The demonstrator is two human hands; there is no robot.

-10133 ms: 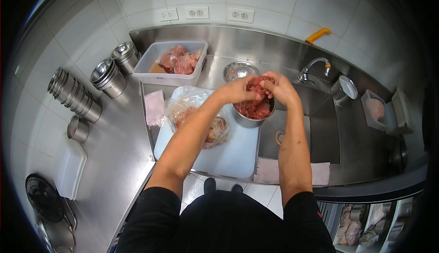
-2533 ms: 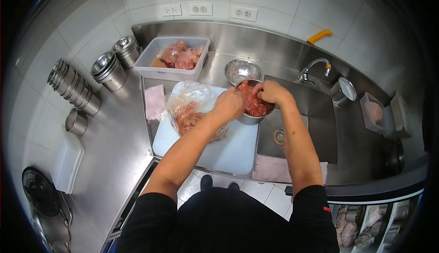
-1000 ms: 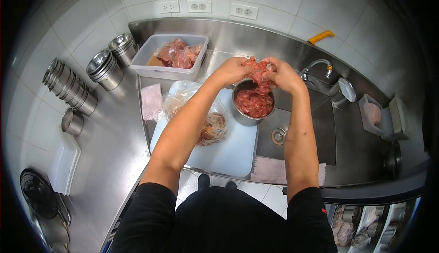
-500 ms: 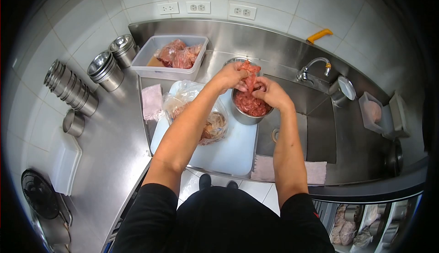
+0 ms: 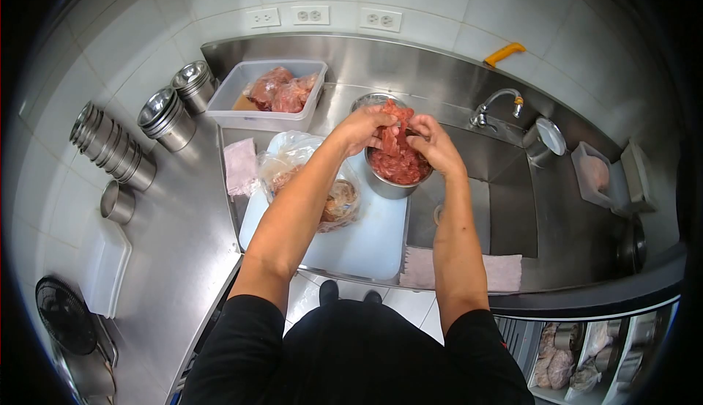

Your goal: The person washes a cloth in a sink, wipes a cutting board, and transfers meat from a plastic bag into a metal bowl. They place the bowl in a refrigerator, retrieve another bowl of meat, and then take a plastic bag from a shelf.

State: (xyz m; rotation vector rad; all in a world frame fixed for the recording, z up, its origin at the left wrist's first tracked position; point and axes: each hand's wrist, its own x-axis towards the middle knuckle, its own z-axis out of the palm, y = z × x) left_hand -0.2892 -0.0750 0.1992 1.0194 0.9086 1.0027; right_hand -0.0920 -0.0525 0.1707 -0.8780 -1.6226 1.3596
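Both my hands hold up a piece of raw red meat [image 5: 396, 138] above a round steel pot [image 5: 392, 188]. My left hand [image 5: 366, 128] pinches it from the left, and my right hand [image 5: 436, 146] grips it from the right. More raw meat [image 5: 399, 165] fills the pot, which stands at the right side of a white cutting board [image 5: 366, 240]. Just behind, another round metal container [image 5: 370, 100] is partly covered by my left hand. A clear plastic bag [image 5: 344, 203] with meat inside lies on the board, partly hidden under my left forearm.
A plastic tub [image 5: 271, 118] of bagged meat stands at the back left. Stacked steel containers [image 5: 117, 149] line the left counter. To the right are the sink [image 5: 469, 207] and faucet [image 5: 498, 101]. Pink cloths [image 5: 240, 167] lie beside the board and along the front edge.
The held meat hangs longer and more spread between my hands, and my right hand has shifted slightly up. The whole view has moved a little.
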